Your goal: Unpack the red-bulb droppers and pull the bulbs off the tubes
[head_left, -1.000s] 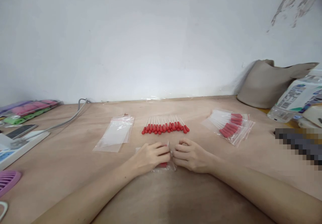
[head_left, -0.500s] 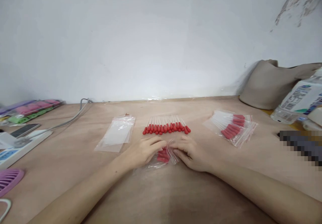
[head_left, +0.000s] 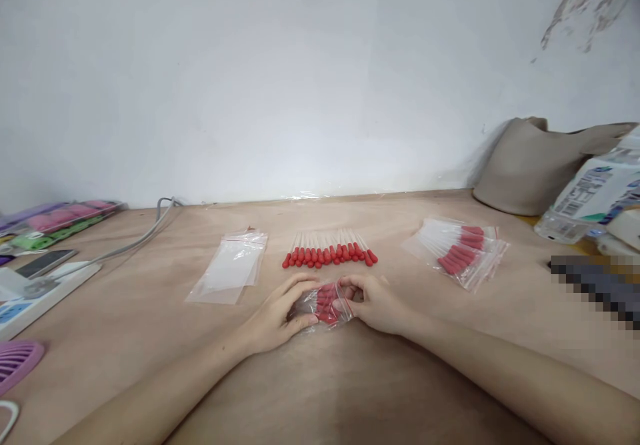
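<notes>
My left hand [head_left: 280,315] curls around the left side of a clear zip bag [head_left: 327,303] that holds several red-tipped sticks. At the bag's zip end, my right hand [head_left: 373,303] pinches the plastic between thumb and fingers. Just beyond my hands lies a row of loose white sticks with red bulb tips [head_left: 325,255], tips toward me. Flat zip bags [head_left: 227,270] with no sticks visible in them lie to the left. On the right, filled zip bags [head_left: 460,251] overlap in a fan, red tips to the right.
At left are a white power strip [head_left: 45,298] with a grey cable, a phone [head_left: 47,263], a purple slatted object [head_left: 20,365] and packs of coloured items [head_left: 60,221]. A beige hat-like item [head_left: 525,165] and a plastic bottle [head_left: 585,198] stand at right.
My left hand has opened wider around the bag, its thumb now on the near side. My right hand has turned to pinch the zip end. The red tips show more clearly.
</notes>
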`<state>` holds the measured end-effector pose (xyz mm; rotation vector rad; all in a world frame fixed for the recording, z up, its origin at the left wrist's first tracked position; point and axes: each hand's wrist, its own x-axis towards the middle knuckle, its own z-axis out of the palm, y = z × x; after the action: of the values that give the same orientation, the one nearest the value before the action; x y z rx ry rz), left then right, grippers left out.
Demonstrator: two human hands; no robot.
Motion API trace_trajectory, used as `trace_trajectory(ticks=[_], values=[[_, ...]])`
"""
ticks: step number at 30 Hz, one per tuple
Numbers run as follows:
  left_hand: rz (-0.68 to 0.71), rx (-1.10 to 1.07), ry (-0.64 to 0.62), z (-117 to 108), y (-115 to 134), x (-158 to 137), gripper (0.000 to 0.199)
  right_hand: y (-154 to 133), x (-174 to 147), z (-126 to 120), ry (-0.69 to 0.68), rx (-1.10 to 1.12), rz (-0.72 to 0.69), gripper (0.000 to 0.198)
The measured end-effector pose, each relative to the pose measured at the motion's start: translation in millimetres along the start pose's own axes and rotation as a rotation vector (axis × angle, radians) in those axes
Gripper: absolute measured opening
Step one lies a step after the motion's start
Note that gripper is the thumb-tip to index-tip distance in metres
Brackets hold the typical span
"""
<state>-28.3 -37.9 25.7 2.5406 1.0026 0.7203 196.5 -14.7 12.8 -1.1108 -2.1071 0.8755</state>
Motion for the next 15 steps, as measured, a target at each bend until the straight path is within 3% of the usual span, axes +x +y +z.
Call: trace_trajectory(ticks=[6,15], values=[[0.024,0.007,0.047,0.9,-4.9,0.6,0.041,7.3,0.9,5.7,0.028,0.154,-0.062,0.032],[-0.007,0.004,0.065,3.0,-3.6,-0.8,0.038,-8.0,2.4,-4.9,-0.282,0.208,-0.174,0.027]])
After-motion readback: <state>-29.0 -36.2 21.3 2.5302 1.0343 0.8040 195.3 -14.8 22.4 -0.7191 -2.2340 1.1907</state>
